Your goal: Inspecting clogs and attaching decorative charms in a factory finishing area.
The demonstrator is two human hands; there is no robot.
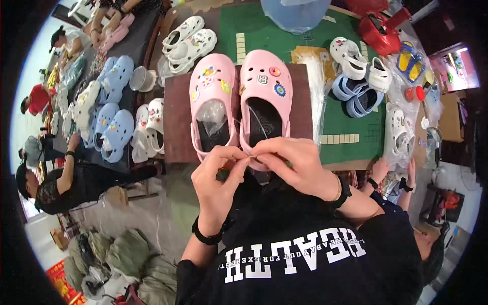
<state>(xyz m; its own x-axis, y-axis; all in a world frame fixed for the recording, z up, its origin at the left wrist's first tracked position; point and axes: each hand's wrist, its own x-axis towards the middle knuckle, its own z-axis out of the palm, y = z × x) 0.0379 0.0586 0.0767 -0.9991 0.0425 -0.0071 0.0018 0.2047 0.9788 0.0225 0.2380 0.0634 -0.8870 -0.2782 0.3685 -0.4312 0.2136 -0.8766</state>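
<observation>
A pair of pink clogs with charms, the left clog and the right clog, stands side by side on a brown board, heels toward me. Crumpled clear plastic sits inside the left one. A thin pale strand runs inside the right one. My left hand and my right hand meet at the heels, thumbs and forefingers pinched together just behind the right clog's strap. What the fingertips pinch is too small to make out.
White clogs lie behind the board; blue clogs stand on the left table. At right are white and blue clogs, a red container and plastic-wrapped clogs. A co-worker's hands reach those; other people sit at left.
</observation>
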